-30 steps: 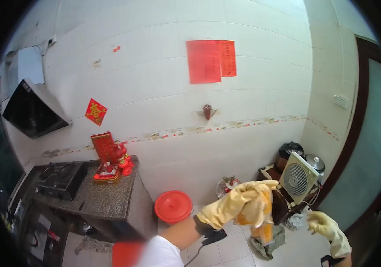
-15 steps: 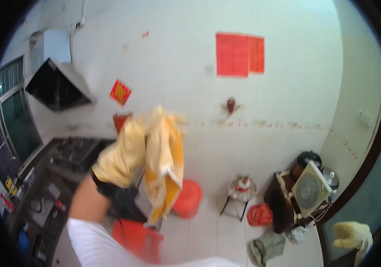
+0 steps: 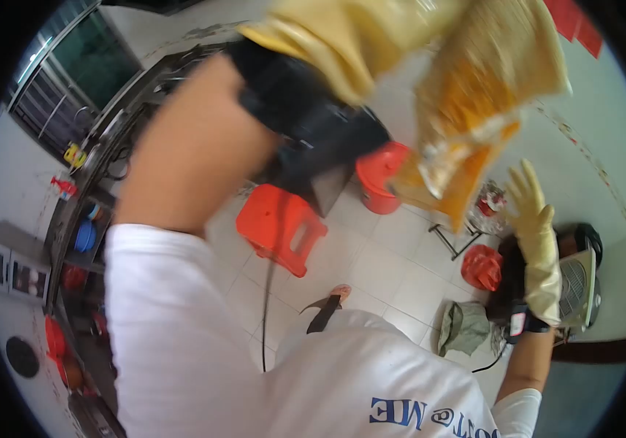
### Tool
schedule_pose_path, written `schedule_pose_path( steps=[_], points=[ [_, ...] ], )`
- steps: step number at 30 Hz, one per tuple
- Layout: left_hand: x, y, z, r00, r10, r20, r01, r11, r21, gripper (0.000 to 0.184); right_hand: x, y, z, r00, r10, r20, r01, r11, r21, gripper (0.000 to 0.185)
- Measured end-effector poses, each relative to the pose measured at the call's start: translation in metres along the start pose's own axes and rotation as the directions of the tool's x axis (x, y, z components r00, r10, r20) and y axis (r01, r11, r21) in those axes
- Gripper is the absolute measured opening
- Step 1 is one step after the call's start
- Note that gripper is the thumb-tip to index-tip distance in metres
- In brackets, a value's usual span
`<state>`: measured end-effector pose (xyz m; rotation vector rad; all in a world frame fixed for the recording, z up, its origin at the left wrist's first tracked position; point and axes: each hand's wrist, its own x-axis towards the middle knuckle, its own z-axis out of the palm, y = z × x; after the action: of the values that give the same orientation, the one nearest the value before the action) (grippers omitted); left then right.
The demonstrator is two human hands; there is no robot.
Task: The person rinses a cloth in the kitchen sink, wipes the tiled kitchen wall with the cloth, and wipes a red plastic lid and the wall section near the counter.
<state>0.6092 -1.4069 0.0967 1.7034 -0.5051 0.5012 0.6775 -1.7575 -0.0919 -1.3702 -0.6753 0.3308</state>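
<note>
Half cut off above, the left hand [image 3: 414, 25] grips blurred yellow cloth [image 3: 477, 98]; the right hand [image 3: 530, 206] splays.

Your head-worn camera looks steeply down over your shirt [image 3: 357, 376] to the floor [image 3: 382, 274], your left hand [image 3: 408, 33] near the lens.

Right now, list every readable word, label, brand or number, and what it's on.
"T@ ME": white shirt, upside down in view; letters before the T are unclear.
Wrist device: pale label, too small to read.
Yellow bottle: too small to read.
Yellow-orange item in the left hand: blurred, nothing legible.
</note>
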Motion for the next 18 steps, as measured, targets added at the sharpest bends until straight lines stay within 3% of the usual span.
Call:
schedule_pose_path(
  steps=[1, 2, 5, 7, 9, 12, 14, 15, 16, 18],
  points=[
    [-0.008, -0.008, 0.012, 1.000, -0.021, 0.013, 0.022, 0.996, -0.086, 0.034, 0.012, 0.023, 0.020, 0.998, -0.021, 0.057, 0.004, 0.955, 0.297, 0.093],
    [-0.014, -0.018, 0.025, 0.999, -0.043, 0.030, 0.048, 0.981, -0.187, 0.033, 0.020, 0.039, 0.039, 0.997, -0.013, 0.080, -0.024, 0.896, 0.443, 0.092],
    [-0.037, -0.051, 0.061, 0.991, -0.017, 0.133, 0.062, 0.936, -0.347, 0.030, 0.031, 0.076, 0.086, 0.996, 0.089, 0.001, -0.081, 0.909, 0.410, 0.089],
    [-0.057, -0.089, 0.069, 0.960, 0.167, 0.224, -0.171, 0.985, -0.001, 0.031, 0.036, 0.093, 0.103, 0.989, 0.124, -0.086, -0.092, 0.947, 0.307, 0.088],
    [-0.098, -0.132, 0.095, 0.971, 0.219, 0.098, -0.238, 0.838, 0.490, 0.026, 0.036, 0.109, 0.113, 0.974, 0.136, -0.182, -0.106, 0.980, 0.166, 0.086],
    [-0.130, -0.168, 0.081, 0.951, 0.155, 0.268, -0.282, 0.790, 0.545, 0.030, 0.029, 0.131, 0.121, 0.941, 0.081, -0.329, -0.132, 0.982, -0.138, 0.084],
    [-0.147, -0.173, 0.042, 0.957, -0.028, 0.289, -0.030, 0.980, 0.194, 0.035, 0.018, 0.141, 0.125, 0.918, -0.009, -0.397, -0.160, 0.906, -0.392, 0.082],
    [-0.155, -0.179, 0.023, 0.939, -0.115, 0.325, 0.119, 0.993, 0.008, 0.038, 0.011, 0.145, 0.127, 0.907, -0.063, -0.417, -0.179, 0.837, -0.517, 0.081],
    [-0.168, -0.209, 0.008, 0.919, -0.197, 0.340, 0.216, 0.976, -0.016, 0.042, 0.002, 0.147, 0.128, 0.902, -0.116, -0.416, -0.201, 0.739, -0.643, 0.081],
    [-0.226, -0.273, -0.026, 0.788, -0.603, 0.123, 0.611, 0.791, -0.029, 0.044, -0.016, 0.153, 0.132, 0.898, -0.202, -0.391, -0.241, 0.518, -0.821, 0.079]
  ],
)
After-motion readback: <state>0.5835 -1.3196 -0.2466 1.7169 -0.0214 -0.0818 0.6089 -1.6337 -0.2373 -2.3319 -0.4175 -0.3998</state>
